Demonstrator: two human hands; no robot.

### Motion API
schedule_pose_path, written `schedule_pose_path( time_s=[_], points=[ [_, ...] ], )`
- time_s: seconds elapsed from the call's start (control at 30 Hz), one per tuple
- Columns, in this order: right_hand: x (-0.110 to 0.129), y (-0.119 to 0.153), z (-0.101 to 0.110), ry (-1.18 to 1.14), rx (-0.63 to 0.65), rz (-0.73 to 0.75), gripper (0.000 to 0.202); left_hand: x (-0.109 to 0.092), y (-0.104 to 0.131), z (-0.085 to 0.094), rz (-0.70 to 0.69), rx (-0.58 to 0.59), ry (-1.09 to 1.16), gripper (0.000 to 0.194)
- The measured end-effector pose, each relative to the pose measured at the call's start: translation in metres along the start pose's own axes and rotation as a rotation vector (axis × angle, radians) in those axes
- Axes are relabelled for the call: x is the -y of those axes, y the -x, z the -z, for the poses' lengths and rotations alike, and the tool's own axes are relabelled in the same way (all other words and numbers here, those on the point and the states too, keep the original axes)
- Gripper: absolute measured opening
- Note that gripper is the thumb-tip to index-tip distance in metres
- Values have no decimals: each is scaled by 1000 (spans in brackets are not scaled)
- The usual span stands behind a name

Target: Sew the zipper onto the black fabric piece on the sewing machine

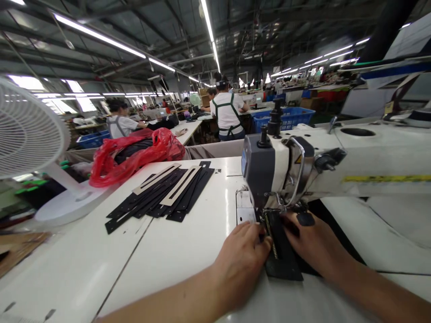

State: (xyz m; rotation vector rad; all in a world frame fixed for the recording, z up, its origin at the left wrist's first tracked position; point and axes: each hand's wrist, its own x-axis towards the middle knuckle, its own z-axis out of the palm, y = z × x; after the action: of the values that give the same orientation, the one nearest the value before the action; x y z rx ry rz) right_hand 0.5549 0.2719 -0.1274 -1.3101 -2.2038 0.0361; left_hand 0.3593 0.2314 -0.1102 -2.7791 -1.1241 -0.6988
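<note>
A black strip (284,262) with a zipper along it lies under the needle area of a white and grey sewing machine (261,170). My left hand (240,258) pinches the left edge of this strip, its fingers curled close to the presser foot. On the right edge, my right hand (311,237) presses with bent fingers, just below the machine head; its fingertips are partly hidden. Under my right hand, a larger black piece (336,231) extends to the right. Several black strips (198,190) are piled left of the machine, with beige slotted pieces (180,186) on top.
A red plastic bag (134,154) with dark material sits at the table's (175,246) far left edge, beside a white fan (30,130). Cardboard (23,251) lies at lower left. Beyond are people (227,112) at other tables and a blue basket (286,119).
</note>
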Motion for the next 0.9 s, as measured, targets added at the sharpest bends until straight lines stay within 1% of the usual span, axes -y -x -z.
schedule_pose_path(
  time_s=[0.03, 0.07, 0.13, 0.2, 0.3, 0.37, 0.5, 0.67, 0.83, 0.9],
  points=[
    [2, 10, 6, -8, 2, 87, 21, -2, 3, 0, -19, -17, -1, 21],
    [4, 20, 10, -7, -3, 202, 27, -3, 6, 0, -50, -39, -9, 22],
    [6, 36, 17, 26, 0, 380, 40, -6, 9, -1, -119, -89, -47, 25],
    [6, 44, 19, 68, 11, 448, 46, -7, 11, -4, -158, -145, -89, 29],
    [4, 43, 18, 86, 24, 459, 49, -6, 10, -9, -166, -187, -115, 30],
    [3, 40, 18, 80, 30, 456, 48, -4, 8, -11, -165, -196, -120, 31],
    [-1, 36, 15, 51, 54, 423, 44, 0, 4, -14, -163, -189, -112, 31],
    [-5, 29, 11, 27, 43, 380, 38, 7, -3, -16, -161, -215, -108, 29],
    [-6, 19, 12, 23, 99, 353, 39, 14, -8, -15, -149, -170, -71, 24],
    [-6, 15, 11, 26, 93, 336, 38, 16, -9, -13, -151, -138, -56, 23]
  ],
)
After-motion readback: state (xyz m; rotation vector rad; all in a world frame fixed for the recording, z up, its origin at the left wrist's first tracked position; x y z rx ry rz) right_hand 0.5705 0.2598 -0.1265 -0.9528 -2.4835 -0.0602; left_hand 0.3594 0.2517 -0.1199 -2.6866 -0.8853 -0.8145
